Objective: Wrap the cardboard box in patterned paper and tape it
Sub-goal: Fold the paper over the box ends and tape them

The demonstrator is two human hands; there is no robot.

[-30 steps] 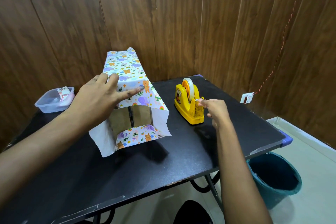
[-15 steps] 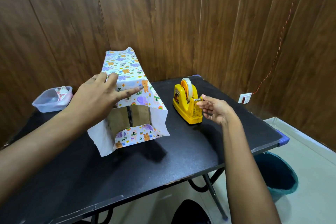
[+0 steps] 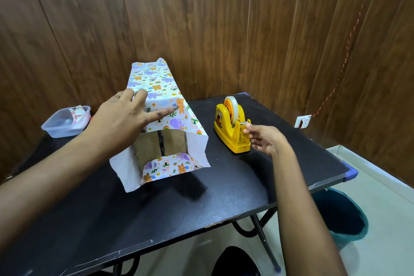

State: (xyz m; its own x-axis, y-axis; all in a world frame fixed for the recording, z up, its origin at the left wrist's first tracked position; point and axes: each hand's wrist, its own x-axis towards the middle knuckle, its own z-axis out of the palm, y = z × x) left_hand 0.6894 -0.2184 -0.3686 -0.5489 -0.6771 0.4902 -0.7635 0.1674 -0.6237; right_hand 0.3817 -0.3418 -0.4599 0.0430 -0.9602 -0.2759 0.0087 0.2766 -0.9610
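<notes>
Pinching tape [image 3: 233, 107], right hand [image 3: 266, 139] at dispenser [image 3: 226, 134].

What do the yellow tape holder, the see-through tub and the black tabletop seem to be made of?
Yellow tape holder: moulded plastic, glossy, with rounded edges and soft highlights; its front looks grubby.
See-through tub: thin translucent plastic, its contents showing through the wall.
Black tabletop: matte board, probably laminated wood; a chip on the near edge shows a paler core.
</notes>
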